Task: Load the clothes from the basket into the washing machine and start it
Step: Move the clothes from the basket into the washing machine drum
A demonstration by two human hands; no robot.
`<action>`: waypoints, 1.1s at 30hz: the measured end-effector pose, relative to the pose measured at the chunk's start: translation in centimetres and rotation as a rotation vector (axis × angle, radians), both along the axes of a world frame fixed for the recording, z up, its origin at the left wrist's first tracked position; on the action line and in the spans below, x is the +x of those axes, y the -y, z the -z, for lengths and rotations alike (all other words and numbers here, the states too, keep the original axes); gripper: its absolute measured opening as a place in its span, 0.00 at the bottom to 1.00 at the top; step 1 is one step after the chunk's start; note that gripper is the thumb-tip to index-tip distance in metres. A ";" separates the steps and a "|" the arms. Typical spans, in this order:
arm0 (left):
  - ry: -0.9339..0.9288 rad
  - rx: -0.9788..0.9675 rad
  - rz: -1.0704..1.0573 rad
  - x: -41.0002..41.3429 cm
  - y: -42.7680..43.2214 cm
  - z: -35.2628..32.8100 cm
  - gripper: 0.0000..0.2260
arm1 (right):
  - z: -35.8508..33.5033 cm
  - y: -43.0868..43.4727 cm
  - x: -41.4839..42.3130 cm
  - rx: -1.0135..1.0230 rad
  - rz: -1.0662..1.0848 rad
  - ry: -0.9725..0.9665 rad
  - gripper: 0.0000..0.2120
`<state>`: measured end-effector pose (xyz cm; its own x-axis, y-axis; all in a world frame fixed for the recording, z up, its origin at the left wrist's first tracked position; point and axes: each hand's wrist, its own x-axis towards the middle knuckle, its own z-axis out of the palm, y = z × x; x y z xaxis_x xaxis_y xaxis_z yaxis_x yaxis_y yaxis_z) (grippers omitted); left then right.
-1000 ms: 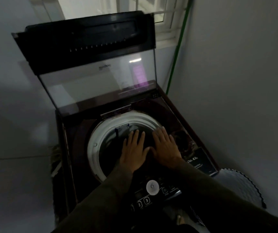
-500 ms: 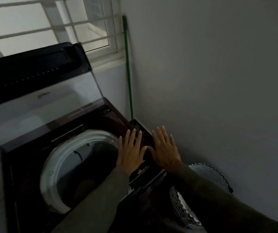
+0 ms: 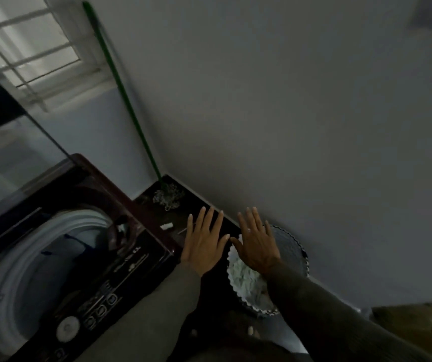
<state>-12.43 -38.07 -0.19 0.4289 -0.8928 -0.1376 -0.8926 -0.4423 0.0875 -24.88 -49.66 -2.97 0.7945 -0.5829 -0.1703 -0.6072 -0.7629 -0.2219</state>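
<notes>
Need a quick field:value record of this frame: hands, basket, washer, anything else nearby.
left hand: open, fingers spread, empty, beside the washer
right hand: open, empty, over the basket
basket: scalloped rim, on the floor by the wall, pale clothes inside
washing machine: top loader, lid raised, drum contents too dark to tell
control panel: buttons and a round dial, untouched
mop: green handle, leaning in the corner

Light: dim and greyish.
Walls (image 3: 301, 105): plain, pale grey, meeting in a corner.
Window (image 3: 26, 48): barred, upper left, bright outside.
Floor (image 3: 207, 212): dark strip along the wall.
Mop (image 3: 128, 100): green handle leaning into the corner.
</notes>
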 end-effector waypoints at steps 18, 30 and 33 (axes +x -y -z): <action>-0.251 0.278 0.217 -3.0 7.4 14.6 0.30 | 13.3 2.8 -8.7 0.290 0.343 -0.241 0.36; -0.439 0.413 0.144 -4.1 11.2 38.8 0.32 | 33.5 5.6 -7.2 0.487 0.496 -0.409 0.38; -0.492 0.417 0.073 -4.6 11.6 45.0 0.35 | 39.4 6.5 -6.8 0.544 0.515 -0.473 0.40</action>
<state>-17.05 -49.64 -45.19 0.1675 -0.7466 -0.6439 -0.8209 -0.4673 0.3282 -31.73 -56.12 -42.34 0.2320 -0.5912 -0.7724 -0.9662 -0.2318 -0.1129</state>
